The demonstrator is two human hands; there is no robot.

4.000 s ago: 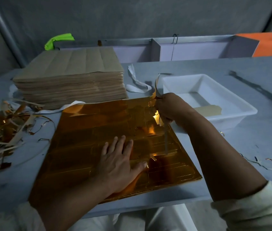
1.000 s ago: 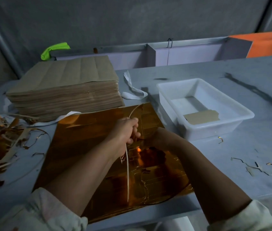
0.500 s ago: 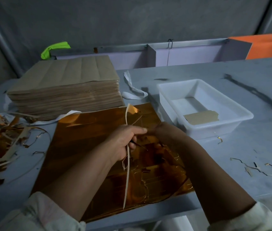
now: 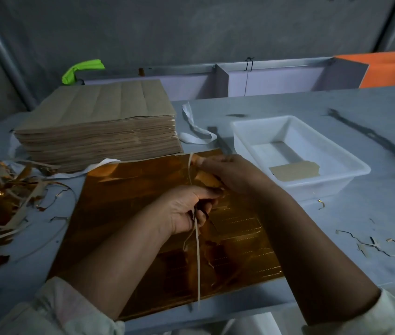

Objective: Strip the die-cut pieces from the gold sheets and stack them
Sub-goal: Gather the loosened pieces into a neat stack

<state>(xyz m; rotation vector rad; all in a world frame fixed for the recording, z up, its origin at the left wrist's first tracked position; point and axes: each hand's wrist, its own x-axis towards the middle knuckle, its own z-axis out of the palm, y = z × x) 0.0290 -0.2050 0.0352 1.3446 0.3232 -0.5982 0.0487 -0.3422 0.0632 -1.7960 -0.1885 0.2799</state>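
Observation:
A gold sheet (image 4: 123,209) lies flat on the table in front of me, its die-cut outlines showing at the right. My left hand (image 4: 186,211) grips thin waste strips (image 4: 197,262) that hang down over the sheet toward its near edge. My right hand (image 4: 230,172) is at the sheet's far right part and pinches a small gold piece (image 4: 206,178) lifted off it. One die-cut piece (image 4: 295,170), brown side up, lies in the white tray (image 4: 259,126) to the right.
A tall stack of brown-backed sheets (image 4: 99,126) stands at the far left. Scrap strips (image 4: 0,213) are heaped at the left edge, and small offcuts (image 4: 375,245) lie at the right. A white band (image 4: 196,131) curls between stack and tray.
My right hand has moved from the middle of the sheet to its far right part and lifted a small piece. My left hand still holds the strips.

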